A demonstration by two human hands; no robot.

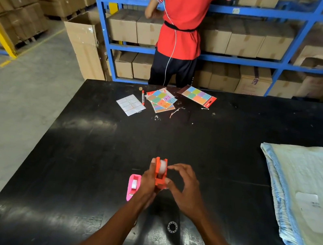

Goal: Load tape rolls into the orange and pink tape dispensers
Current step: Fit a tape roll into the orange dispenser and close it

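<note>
My left hand (147,181) grips the orange tape dispenser (160,175) from its left side and holds it upright just above the black table (91,153). A whitish tape roll (162,167) sits in the dispenser's top. My right hand (183,184) is at the dispenser's right side, thumb and fingertips touching its front end, the other fingers spread. The pink tape dispenser (133,187) lies on the table just left of my left hand, with a tape roll (134,184) showing inside it; my wrist hides its right edge.
Folded pale towels (305,202) cover the table's right side. Coloured label sheets (200,95), a white label sheet (130,104) and a red marker (143,97) lie at the far edge. A small ring (172,227) lies near my arms. A person in red (182,19) stands at the blue shelving.
</note>
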